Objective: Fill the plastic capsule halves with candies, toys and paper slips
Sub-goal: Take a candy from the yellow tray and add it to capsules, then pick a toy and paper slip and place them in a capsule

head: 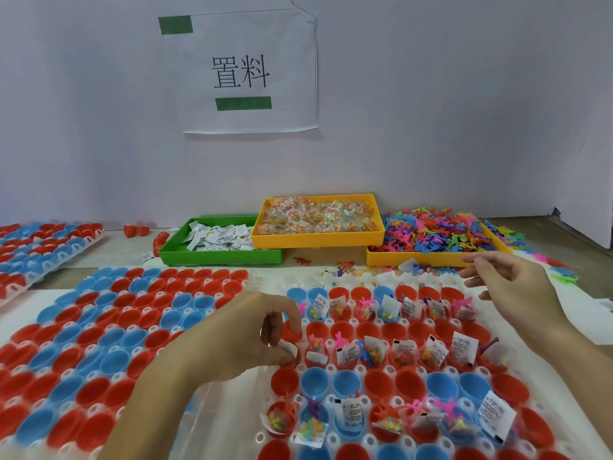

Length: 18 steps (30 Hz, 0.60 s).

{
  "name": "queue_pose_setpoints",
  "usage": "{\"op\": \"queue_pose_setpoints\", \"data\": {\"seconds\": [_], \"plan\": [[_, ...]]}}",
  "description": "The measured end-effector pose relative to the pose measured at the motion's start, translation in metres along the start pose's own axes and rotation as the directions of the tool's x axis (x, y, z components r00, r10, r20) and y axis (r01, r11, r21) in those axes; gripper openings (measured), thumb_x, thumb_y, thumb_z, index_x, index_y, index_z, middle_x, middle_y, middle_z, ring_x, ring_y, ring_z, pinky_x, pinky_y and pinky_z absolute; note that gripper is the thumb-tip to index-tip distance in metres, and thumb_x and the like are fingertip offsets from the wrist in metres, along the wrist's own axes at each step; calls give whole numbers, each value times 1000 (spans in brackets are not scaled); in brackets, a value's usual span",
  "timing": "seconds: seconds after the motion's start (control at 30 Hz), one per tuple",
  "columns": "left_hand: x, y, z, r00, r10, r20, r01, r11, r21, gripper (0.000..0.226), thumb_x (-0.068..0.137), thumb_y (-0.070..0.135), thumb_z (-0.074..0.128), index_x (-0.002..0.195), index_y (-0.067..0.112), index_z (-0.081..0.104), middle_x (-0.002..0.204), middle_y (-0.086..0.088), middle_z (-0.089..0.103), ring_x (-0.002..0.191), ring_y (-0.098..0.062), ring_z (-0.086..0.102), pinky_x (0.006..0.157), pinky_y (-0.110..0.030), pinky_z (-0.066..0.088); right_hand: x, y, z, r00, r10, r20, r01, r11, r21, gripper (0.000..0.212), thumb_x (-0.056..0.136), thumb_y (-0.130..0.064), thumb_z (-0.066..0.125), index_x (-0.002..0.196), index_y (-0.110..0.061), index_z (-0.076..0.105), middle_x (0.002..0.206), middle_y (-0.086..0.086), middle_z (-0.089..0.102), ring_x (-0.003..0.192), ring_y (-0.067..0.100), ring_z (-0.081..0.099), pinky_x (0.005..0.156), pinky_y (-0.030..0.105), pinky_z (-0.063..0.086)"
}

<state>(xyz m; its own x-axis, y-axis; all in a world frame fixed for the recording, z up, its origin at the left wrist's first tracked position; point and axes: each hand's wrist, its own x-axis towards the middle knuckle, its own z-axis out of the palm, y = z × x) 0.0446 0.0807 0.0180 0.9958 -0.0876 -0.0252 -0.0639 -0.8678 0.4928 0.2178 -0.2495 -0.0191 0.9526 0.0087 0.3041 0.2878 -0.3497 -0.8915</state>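
— Red and blue capsule halves (378,383) are seated in the clear tray (335,401) on the worktop; alternate rows are filled with candies, toys and slips.

— A paper slip (288,347) is pinched by the left hand (242,340) over a red half at the tray's left edge.

— The right hand (510,287) is held open, fingers relaxed, near the tray's far right corner, just before the yellow bin of toys (441,237).

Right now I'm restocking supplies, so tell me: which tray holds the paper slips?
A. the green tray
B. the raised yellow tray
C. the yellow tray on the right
A: the white paper slips lie in the green tray; the yellow ones hold candy packets and toys.
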Motion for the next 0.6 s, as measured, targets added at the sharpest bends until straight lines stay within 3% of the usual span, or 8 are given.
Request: {"op": "queue_pose_setpoints", "data": {"seconds": [0.2, 0.47, 0.6], "plan": [[-1, 0, -5, 1000, -6, -6, 6, 999, -38, 32, 75, 36, 82, 93, 51, 61, 79, 22, 63, 70, -3, 60, 67, -16, 53, 1, 0, 0, 1000, 7, 0, -7, 1000, 23, 22, 104, -15, 48, 101, -22, 69, 90, 2, 73, 83, 20, 68, 63, 31, 49], [-4, 2, -5, 1000, 5, -28, -5, 1000, -18, 38, 76, 33, 82, 97, 53, 58, 80, 24, 61, 70, 1, 57, 63, -15, 51, 0, -1, -1, 1000, 0, 4, 0, 999, 33, 23, 104, -15, 49, 100, -21, 70, 88, 2, 73, 82, 19, 69, 64, 31, 49], [-1, 3, -1, 999, 17, -36, -17, 1000, 10, 37, 77, 32, 83, 101, 46, 58, 84, 22, 59, 67, 2, 53, 66, -22, 53, -1, -2, -1, 1000, 0, 3, 0, 999, 33, 23, 104, -15, 49, 99, -22, 70, 89, 2, 73, 82, 19, 69, 63, 31, 49]]}}
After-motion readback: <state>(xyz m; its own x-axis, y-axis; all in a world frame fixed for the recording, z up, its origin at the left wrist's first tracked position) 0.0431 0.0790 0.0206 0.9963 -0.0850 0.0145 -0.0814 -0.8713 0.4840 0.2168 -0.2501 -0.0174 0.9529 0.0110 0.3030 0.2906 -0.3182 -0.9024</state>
